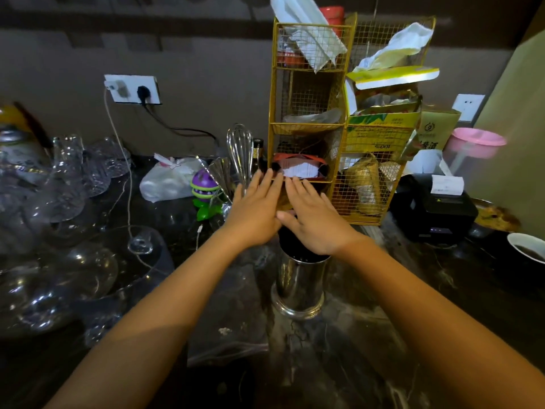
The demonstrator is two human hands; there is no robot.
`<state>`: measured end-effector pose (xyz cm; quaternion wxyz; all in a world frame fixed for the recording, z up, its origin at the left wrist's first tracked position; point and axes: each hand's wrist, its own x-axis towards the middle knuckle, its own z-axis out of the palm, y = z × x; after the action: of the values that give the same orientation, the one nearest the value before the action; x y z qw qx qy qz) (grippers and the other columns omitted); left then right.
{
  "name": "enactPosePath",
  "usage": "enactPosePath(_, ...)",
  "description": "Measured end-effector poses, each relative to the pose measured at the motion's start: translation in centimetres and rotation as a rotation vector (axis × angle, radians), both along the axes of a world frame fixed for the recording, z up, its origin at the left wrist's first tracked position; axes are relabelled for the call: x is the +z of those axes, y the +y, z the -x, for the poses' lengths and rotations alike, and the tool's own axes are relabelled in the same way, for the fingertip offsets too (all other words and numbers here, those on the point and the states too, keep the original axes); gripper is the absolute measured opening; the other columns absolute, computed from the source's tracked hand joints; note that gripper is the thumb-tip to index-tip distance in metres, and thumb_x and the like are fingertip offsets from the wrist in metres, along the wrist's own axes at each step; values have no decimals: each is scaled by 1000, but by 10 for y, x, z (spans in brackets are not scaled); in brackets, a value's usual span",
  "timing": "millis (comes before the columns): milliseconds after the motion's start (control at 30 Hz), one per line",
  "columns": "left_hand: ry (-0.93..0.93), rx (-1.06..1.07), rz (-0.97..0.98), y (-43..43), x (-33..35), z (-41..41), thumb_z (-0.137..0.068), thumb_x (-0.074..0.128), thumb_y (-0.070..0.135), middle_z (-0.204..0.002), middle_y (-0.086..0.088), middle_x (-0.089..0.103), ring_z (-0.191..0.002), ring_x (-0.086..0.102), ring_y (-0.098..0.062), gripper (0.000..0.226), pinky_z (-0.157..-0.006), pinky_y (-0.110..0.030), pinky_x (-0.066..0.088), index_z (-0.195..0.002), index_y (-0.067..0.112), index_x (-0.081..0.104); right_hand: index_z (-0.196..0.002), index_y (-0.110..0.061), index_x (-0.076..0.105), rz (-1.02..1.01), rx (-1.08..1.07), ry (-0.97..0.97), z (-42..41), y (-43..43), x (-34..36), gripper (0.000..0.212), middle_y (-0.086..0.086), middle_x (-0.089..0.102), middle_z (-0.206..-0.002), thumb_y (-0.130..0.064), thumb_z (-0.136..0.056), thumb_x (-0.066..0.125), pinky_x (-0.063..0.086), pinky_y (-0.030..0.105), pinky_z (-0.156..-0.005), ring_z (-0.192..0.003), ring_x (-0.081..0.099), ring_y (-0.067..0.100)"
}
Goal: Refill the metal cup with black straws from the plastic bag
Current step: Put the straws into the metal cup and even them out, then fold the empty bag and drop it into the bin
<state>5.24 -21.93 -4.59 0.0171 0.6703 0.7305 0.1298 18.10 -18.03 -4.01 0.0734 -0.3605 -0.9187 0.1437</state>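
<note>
Two flat, released hands, left hand (pixel 257 214) and right hand (pixel 312 221), press on black straws (pixel 295 246) standing upright in the metal cup (pixel 299 286). Neither grip clasps anything. Cup stands vertical on the table (pixel 368 335).

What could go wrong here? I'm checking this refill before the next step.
1. Both hands, left hand and right hand, lie flat over the black straws in the tall, narrow metal cup; an uneven press might tip it.
2. Glassware crowds the counter to the left, so a toppling cup or a swinging elbow could strike it.
3. The clear plastic bag lies by the cup's base; it could slip underfoot of the cup.
</note>
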Motion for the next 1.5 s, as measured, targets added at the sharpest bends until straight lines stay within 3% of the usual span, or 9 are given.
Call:
enactPosePath(233,-32,90,-85,-71,-22,30,-90,40,36,-155,-3,-6,-142,-11,-18,69,-116,-41,-1,-141,19,-3,-144,-14,-7,-6,223,-4,33,-38,-17,68,3,-10,-157,-46,-93,27,-5,35,-116,-143,-14,15)
enactPosePath(533,-56,157,162,-133,-116,53,-91,43,28,-155,-6,2,-141,-7,-22,65,-118,-46,5,-141,17,3,-143,-18,-9,162,331,-212,43,-57,-114,69,3,-10,-157,-46,-93,30,0,37,-117,-143,-13,17)
enactPosePath(667,-65,181,330,-154,-157,64,-90,37,10,-156,-5,2,-143,-2,-24,63,-117,-40,4,-141,20,1,-143,-17,-9,225,300,-337,34,-54,-154,66,3,-10,-157,-36,-95,33,1,39,-120,-143,-11,17)
enactPosePath(900,-152,203,429,-164,-184,71,-92,37,21,-155,-2,-1,-142,-6,-20,61,-117,-41,3,-140,28,-1,-144,-20,-5,283,337,-393,8,-43,-172,71,4,-9,-157,-3,-88,35,-3,33,-117,-143,-13,19)
enactPosePath(1033,-137,147,405,-157,-187,70,-93,35,27,-155,-1,3,-142,-5,-21,54,-117,-42,3,-140,29,8,-144,-24,-4,229,361,-451,-1,-45,-179,63,5,-8,-157,-15,-94,33,-4,37,-117,-143,-14,23)
enactPosePath(1200,-211,103,279,-155,-188,72,-91,43,17,-151,-4,25,-142,10,-21,43,-116,-36,6,-133,21,35,-144,-27,5,187,342,-391,-5,-48,-192,52,7,-3,-157,-33,-97,26,-5,36,-116,-143,-12,23)
enactPosePath(1300,-385,149,190,-157,-187,71,-89,46,14,-139,-7,47,-133,36,-19,32,-112,-32,21,-120,19,51,-139,-22,31,268,315,-216,-7,-48,-192,44,7,8,-157,-29,-96,33,0,33,-116,-144,-4,21)
enactPosePath(1400,-587,234,124,-163,-180,66,-89,46,15,-110,-6,66,-100,62,-10,23,-93,-27,45,-106,18,61,-117,-13,56,329,289,-32,-7,-50,-189,29,8,33,-149,-23,-94,41,14,31,-115,-142,18,18)
enactPosePath(1500,-727,270,90,-167,-177,61,-89,45,16,-88,10,65,-88,61,1,21,-77,-15,49,-88,25,63,-96,-16,59,424,197,119,-5,-55,-186,16,9,63,-109,-22,-92,45,44,36,-94,-107,56,21)
